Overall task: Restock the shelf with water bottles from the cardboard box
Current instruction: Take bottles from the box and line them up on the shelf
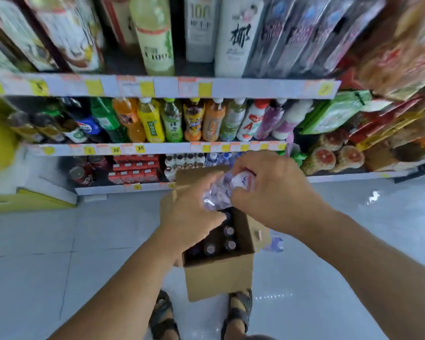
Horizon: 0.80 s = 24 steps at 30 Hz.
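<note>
Colourful drink bottles [172, 121] in a row at 12 o'clock; red cartons [135, 168] at 10, just beside dark cans [80, 173]; round snack packs [336, 158] at 2; sandals [162, 320] on grey floor [59, 241] at 6.

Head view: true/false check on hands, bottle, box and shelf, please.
1. The left hand and right hand both hold one water bottle above the cardboard box. True.
2. The cardboard box is empty. False: several bottle caps show inside it.
3. The cardboard box stands on a shelf. False: it stands on the floor, open, just ahead of the person's feet.
4. The middle shelf holds a row of coloured drink bottles. True.
</note>
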Available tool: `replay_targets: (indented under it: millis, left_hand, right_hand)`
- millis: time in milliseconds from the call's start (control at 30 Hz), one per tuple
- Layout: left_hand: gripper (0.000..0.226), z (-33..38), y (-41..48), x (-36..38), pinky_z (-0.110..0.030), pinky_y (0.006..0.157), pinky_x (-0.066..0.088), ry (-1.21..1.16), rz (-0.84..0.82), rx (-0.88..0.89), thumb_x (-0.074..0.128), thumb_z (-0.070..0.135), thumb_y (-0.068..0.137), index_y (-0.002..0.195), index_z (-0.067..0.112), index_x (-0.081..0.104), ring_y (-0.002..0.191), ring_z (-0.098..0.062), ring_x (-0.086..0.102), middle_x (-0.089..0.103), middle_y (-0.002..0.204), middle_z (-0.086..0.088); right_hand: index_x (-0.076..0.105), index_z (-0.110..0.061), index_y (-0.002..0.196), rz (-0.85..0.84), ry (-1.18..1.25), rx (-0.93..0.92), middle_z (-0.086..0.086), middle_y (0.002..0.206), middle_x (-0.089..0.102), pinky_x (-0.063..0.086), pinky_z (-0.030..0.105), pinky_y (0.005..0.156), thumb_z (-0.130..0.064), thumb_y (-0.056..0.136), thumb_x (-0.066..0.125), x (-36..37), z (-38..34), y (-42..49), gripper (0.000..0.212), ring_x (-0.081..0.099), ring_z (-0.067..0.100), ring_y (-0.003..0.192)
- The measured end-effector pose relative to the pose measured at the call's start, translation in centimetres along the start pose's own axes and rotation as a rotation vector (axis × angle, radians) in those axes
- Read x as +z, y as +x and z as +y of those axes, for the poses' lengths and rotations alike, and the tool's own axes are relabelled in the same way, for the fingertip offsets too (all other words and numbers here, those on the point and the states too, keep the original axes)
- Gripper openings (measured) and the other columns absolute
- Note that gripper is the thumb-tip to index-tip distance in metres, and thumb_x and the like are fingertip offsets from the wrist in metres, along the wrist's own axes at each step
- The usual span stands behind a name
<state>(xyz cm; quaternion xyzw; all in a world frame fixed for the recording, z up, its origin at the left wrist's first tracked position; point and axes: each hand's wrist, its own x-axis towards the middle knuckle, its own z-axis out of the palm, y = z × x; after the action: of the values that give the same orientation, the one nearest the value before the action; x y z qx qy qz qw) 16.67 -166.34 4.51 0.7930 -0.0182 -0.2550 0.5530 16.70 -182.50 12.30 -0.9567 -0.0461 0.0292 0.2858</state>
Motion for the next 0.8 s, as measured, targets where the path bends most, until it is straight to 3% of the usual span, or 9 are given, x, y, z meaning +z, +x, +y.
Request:
replay_targets:
  millis: [67, 167, 233, 333, 467, 533, 633, 700, 800]
  left_hand:
    - [0.072, 6.1, -2.2, -2.3, -0.008, 0.086, 0.048, -0.014, -0.026, 0.124, 0.079, 0.007, 0.079, 0.126, 0.054, 0.051, 0.102, 0.013, 0.062, 0.062, 0.116, 0.039]
    - [0.069, 15.0, -5.2, -5.8, 0.009, 0.075, 0.033, -0.006, -0.026, 0.291, 0.083, 0.015, 0.079, 0.111, 0.062, 0.045, 0.098, 0.038, 0.043, 0.049, 0.103, 0.06]
    - [0.066, 19.7, -6.8, -7.5, 0.0, 0.084, 0.039, -0.033, -0.025, 0.363, 0.083, 0.023, 0.079, 0.116, 0.063, 0.046, 0.107, 0.029, 0.048, 0.057, 0.113, 0.048]
    - [0.071, 25.6, -8.9, -10.0, -0.026, 0.101, 0.046, -0.107, -0.022, 0.438, 0.084, 0.031, 0.076, 0.134, 0.046, 0.044, 0.128, -0.006, 0.053, 0.062, 0.132, 0.006]
    - [0.071, 32.0, -11.5, -12.9, -0.029, 0.089, 0.049, -0.161, -0.055, 0.55, 0.083, 0.052, 0.069, 0.13, 0.041, 0.049, 0.105, -0.002, 0.065, 0.069, 0.103, 0.023]
    - [0.082, 34.2, -12.1, -14.3, -0.044, 0.09, 0.049, -0.287, -0.091, 0.56, 0.088, 0.054, 0.063, 0.133, 0.029, 0.052, 0.102, -0.015, 0.069, 0.07, 0.107, 0.009]
    - [0.077, 37.0, -12.8, -16.3, -0.058, 0.099, 0.044, -0.49, -0.171, 0.61, 0.089, 0.044, 0.066, 0.132, 0.019, 0.058, 0.111, -0.027, 0.066, 0.063, 0.127, -0.012]
    - [0.059, 38.8, -13.1, -17.2, -0.052, 0.101, 0.045, -0.566, -0.227, 0.657, 0.087, 0.038, 0.069, 0.121, 0.019, 0.067, 0.112, -0.03, 0.065, 0.067, 0.123, -0.013]
    - [0.042, 41.5, -13.1, -18.1, -0.043, 0.084, 0.057, -0.682, -0.272, 0.68, 0.086, 0.032, 0.072, 0.109, 0.018, 0.075, 0.095, -0.026, 0.068, 0.071, 0.107, -0.009]
  right_hand:
    - [0.063, -0.023, 0.078, 0.046, -0.024, -0.022, -0.007, 0.064, 0.055, 0.038, 0.023, 0.051, -0.029, 0.065, 0.065, -7.1, -5.0, 0.0, 0.015, 0.048, 0.013, 0.064]
    - [0.056, -0.024, 0.071, 0.111, -0.053, -0.041, -0.007, 0.06, 0.051, 0.031, 0.015, 0.044, -0.031, 0.068, 0.062, -16.9, -11.7, 0.2, 0.01, 0.044, 0.005, 0.054]
    - [0.062, -0.022, 0.076, 0.133, -0.088, -0.057, -0.007, 0.064, 0.055, 0.031, 0.017, 0.043, -0.03, 0.071, 0.064, -22.3, -15.8, 0.1, 0.01, 0.044, 0.003, 0.053]
    - [0.069, -0.015, 0.086, 0.208, -0.139, -0.08, 0.0, 0.071, 0.06, 0.035, 0.022, 0.044, -0.031, 0.075, 0.065, -28.7, -21.0, 0.0, 0.02, 0.046, 0.007, 0.054]
    - [0.071, -0.016, 0.084, 0.373, -0.143, -0.105, 0.0, 0.074, 0.066, 0.046, 0.027, 0.055, -0.039, 0.081, 0.065, -33.5, -25.4, -0.2, 0.024, 0.058, 0.011, 0.065]
    - [0.071, -0.021, 0.088, 0.46, 0.012, -0.109, -0.005, 0.073, 0.066, 0.05, 0.03, 0.061, -0.048, 0.086, 0.062, -34.5, -26.4, -0.5, 0.028, 0.061, 0.009, 0.068]
    - [0.07, -0.026, 0.101, 0.528, 0.274, -0.117, -0.005, 0.08, 0.071, 0.058, 0.041, 0.071, -0.053, 0.09, 0.057, -33.9, -26.8, -1.4, 0.033, 0.067, 0.01, 0.074]
    - [0.066, -0.03, 0.113, 0.5, 0.387, -0.101, -0.005, 0.082, 0.072, 0.059, 0.04, 0.07, -0.055, 0.089, 0.055, -32.8, -26.5, -1.7, 0.036, 0.067, 0.006, 0.07]
    - [0.062, -0.037, 0.12, 0.403, 0.484, -0.151, -0.013, 0.09, 0.073, 0.058, 0.035, 0.075, -0.05, 0.087, 0.061, -32.0, -26.3, -1.5, 0.036, 0.068, 0.004, 0.078]
